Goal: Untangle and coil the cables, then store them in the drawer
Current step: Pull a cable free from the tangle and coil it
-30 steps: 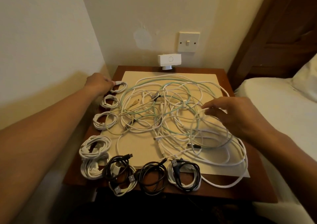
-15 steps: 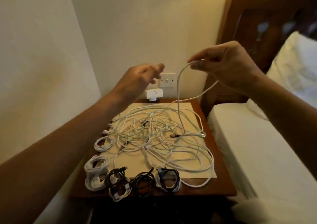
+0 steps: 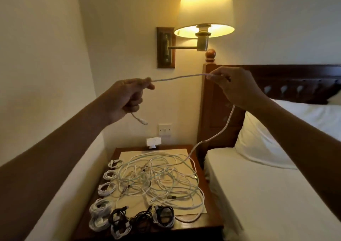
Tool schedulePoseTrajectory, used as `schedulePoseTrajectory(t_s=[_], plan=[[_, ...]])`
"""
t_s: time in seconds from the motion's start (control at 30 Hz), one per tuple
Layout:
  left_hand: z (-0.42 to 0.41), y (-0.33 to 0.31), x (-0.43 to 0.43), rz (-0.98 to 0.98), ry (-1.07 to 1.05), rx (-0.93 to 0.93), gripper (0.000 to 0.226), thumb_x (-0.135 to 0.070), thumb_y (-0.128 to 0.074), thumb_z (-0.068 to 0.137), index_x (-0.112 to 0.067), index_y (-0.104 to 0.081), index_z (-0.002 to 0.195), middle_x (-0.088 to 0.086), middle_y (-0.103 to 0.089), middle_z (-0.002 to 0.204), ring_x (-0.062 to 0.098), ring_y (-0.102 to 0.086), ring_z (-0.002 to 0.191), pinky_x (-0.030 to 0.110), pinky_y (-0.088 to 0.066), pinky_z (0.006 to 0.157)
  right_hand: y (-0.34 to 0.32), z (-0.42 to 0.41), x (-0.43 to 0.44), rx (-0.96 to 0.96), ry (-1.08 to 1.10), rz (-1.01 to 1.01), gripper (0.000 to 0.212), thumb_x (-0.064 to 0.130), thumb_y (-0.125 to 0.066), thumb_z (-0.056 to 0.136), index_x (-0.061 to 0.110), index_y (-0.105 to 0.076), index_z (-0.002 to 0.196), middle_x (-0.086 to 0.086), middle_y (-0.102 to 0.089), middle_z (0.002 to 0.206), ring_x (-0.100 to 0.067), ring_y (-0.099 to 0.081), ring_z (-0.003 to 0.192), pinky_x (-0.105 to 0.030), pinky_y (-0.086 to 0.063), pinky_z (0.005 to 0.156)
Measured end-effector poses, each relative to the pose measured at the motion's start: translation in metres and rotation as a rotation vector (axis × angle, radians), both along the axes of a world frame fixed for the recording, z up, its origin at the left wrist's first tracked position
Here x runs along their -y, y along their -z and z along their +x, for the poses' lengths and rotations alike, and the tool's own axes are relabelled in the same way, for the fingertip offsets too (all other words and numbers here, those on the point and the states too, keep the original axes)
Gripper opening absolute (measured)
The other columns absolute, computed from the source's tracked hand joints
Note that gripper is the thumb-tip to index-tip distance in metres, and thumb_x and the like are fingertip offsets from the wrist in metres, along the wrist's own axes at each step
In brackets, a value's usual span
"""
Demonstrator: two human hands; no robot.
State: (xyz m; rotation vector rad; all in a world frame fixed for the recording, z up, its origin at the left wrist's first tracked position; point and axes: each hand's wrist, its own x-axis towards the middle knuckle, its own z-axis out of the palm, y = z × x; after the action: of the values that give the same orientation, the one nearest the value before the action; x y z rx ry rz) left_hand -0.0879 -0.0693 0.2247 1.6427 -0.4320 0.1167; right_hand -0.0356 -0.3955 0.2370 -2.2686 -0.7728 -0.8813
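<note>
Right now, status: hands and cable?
Raised: left hand and right hand grip white cable. Its tail drops into tangle. Snag likely there.

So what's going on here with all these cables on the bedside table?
A person holds one thin white cable stretched between both raised hands. The left hand grips it near its plug, which dangles below. The right hand pinches it further along, and from there it drops into the loose tangle of white and pale green cables on the dark wooden bedside table. Small coiled white bundles line the table's left edge and coiled black bundles its front edge.
</note>
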Motion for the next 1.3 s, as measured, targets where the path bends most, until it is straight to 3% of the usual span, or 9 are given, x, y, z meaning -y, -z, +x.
schedulePoseTrajectory(t_s=[0.27,0.43,0.53,0.67,0.83,0.93,1.1,1.2,1.3], plan=[[-0.031,-0.010,-0.041,0.228,-0.571,0.288,0.020,-0.028,-0.065,0.100,-0.014,-0.079,0.098,-0.009,-0.046,0.043,0.015,-0.030,0.042,0.027,-0.029,0.053,0.067,-0.015,0.072,-0.319,0.193,-0.014,0.022,0.019,-0.049,0.108,0.020,-0.069,0.099,0.010,-0.065,0.081,-0.006,-0.059,0.071,-0.022,-0.040,0.061],[-0.041,0.010,-0.071,0.687,-0.926,0.463,0.024,-0.027,-0.059,0.101,-0.013,-0.080,0.101,0.011,-0.076,0.084,0.033,-0.066,0.081,0.034,-0.042,0.076,0.113,-0.036,0.101,-0.438,0.281,0.034,0.024,0.021,-0.050,0.108,0.020,-0.070,0.095,0.001,-0.067,0.081,-0.025,-0.065,0.081,-0.034,-0.051,0.072],[-0.043,0.023,-0.083,0.640,-1.023,0.414,0.028,-0.028,-0.058,0.100,-0.010,-0.079,0.100,0.015,-0.076,0.094,0.041,-0.065,0.094,0.040,-0.045,0.082,0.127,-0.047,0.108,-0.497,0.286,0.121,0.023,0.018,-0.050,0.108,0.011,-0.070,0.102,-0.009,-0.071,0.090,-0.030,-0.068,0.089,-0.044,-0.056,0.084],[-0.054,0.032,-0.058,0.617,-0.820,0.206,0.027,-0.031,-0.058,0.101,-0.014,-0.078,0.097,0.001,-0.063,0.072,0.023,-0.055,0.072,0.033,-0.041,0.064,0.133,-0.057,0.103,-0.769,0.233,-0.057,0.014,0.011,-0.056,0.104,0.013,-0.069,0.099,-0.009,-0.073,0.094,-0.024,-0.070,0.091,-0.026,-0.053,0.073],[-0.077,0.031,0.003,0.797,-0.350,0.261,0.018,-0.029,-0.061,0.101,-0.020,-0.075,0.094,-0.004,-0.064,0.072,0.010,-0.055,0.063,0.027,-0.041,0.060,0.120,-0.076,0.070,-1.116,0.077,-0.401,0.009,0.010,-0.068,0.097,0.014,-0.072,0.105,-0.007,-0.077,0.102,-0.015,-0.073,0.095,-0.030,-0.057,0.086],[-0.081,0.033,0.024,0.914,-0.298,0.371,0.013,-0.030,-0.065,0.099,-0.021,-0.071,0.107,-0.006,-0.066,0.084,0.005,-0.059,0.070,0.024,-0.041,0.062,0.094,-0.089,0.039,-0.952,-0.122,-0.008,0.015,0.011,-0.057,0.103,0.011,-0.070,0.111,-0.015,-0.071,0.096,-0.020,-0.071,0.084,-0.033,-0.061,0.079],[-0.088,0.025,0.047,0.829,-0.191,0.279,0.057,-0.044,-0.070,0.092,-0.026,-0.049,0.142,-0.005,-0.059,0.126,0.012,-0.059,0.109,0.024,-0.048,0.084,0.049,-0.113,-0.019,-0.470,-0.255,-0.067,0.021,0.023,-0.050,0.106,0.029,-0.070,0.110,-0.006,-0.067,0.090,-0.015,-0.068,0.079,-0.025,-0.060,0.070],[-0.096,0.023,0.069,0.581,-0.015,0.087,0.036,-0.035,-0.060,0.100,-0.020,-0.054,0.133,-0.002,-0.070,0.104,0.011,-0.067,0.093,0.031,-0.053,0.086,0.033,-0.114,-0.046,-0.207,-0.231,-0.059,0.018,0.033,-0.053,0.105,0.027,-0.066,0.116,0.005,-0.068,0.091,-0.006,-0.070,0.079,-0.015,-0.057,0.070],[-0.099,0.019,0.058,0.427,-0.124,0.134,0.025,-0.026,-0.046,0.108,-0.017,-0.069,0.102,-0.002,-0.055,0.070,0.011,-0.052,0.059,0.025,-0.046,0.056,0.028,-0.103,-0.051,-0.158,-0.196,0.000,0.020,0.034,-0.053,0.106,0.021,-0.064,0.116,0.001,-0.065,0.085,-0.006,-0.066,0.069,-0.013,-0.053,0.059]])
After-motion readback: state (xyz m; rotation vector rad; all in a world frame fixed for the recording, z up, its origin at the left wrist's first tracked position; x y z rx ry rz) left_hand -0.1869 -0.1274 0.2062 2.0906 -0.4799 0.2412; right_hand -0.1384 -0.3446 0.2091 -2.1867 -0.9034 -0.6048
